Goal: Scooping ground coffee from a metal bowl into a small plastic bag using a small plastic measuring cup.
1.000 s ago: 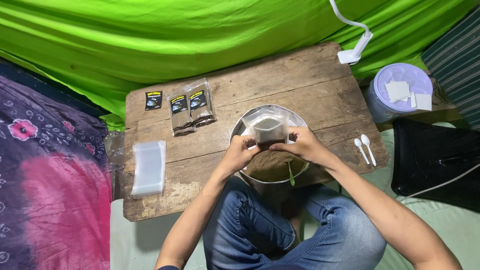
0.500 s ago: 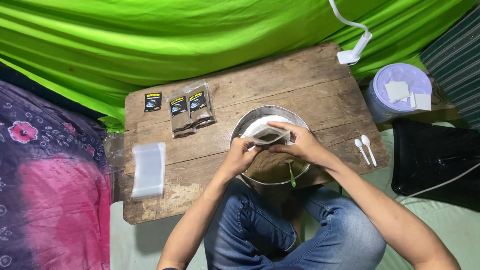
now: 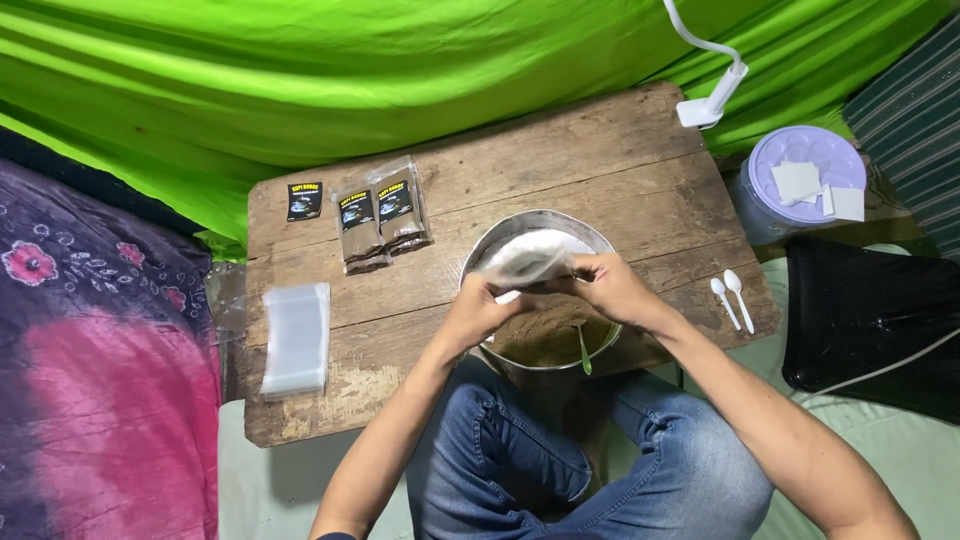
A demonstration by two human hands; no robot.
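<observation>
My left hand point(image 3: 476, 310) and my right hand point(image 3: 608, 286) together hold a small clear plastic pouch point(image 3: 525, 262) tilted on its side over a round metal bowl point(image 3: 500, 240). The bowl holds brown powder point(image 3: 545, 340), and a green spoon point(image 3: 582, 345) stands in it. The bowl rests at the near edge of a worn wooden table point(image 3: 600, 170), above my lap.
Two filled pouches with dark labels point(image 3: 382, 212) and a loose dark label point(image 3: 304, 201) lie at the table's back left. A stack of empty clear bags point(image 3: 297, 338) is at the left. Two white spoons point(image 3: 727, 296) lie at the right. A lilac lidded tub point(image 3: 800, 180) stands beyond the table.
The pouch has gone from upright to tipped over sideways between my hands, and it has shifted a little to the left above the bowl.
</observation>
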